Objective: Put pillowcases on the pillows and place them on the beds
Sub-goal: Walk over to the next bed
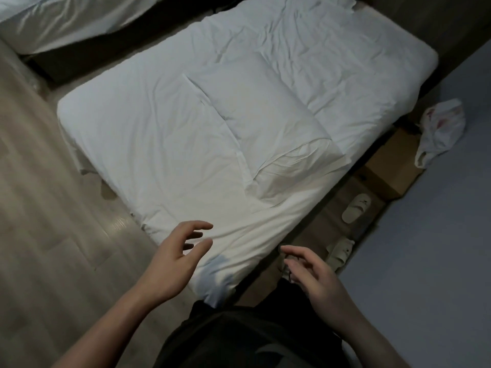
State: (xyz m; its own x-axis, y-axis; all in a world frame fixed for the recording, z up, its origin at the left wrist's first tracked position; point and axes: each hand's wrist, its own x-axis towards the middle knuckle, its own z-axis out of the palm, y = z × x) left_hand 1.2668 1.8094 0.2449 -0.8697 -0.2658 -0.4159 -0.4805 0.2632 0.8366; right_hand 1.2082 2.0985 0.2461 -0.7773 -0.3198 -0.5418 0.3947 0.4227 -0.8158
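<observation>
A white pillow point(255, 102) in a white pillowcase lies flat near the middle of the white bed point(138, 134). The case's loose open end point(289, 168) trails wrinkled toward the bed's near right edge. My left hand point(178, 256) hovers over the bed's near corner, fingers spread and relaxed, holding nothing. My right hand point(316, 280) hangs just off the bed's right edge over the floor, fingers loosely extended and empty. Neither hand touches the pillow.
A second bed point(53, 19) with white bedding lies at the top left across a dark gap. Right of the bed are a cardboard box point(385, 171), a white plastic bag point(441, 128) and two slippers point(356, 208). Wooden floor spreads to the left.
</observation>
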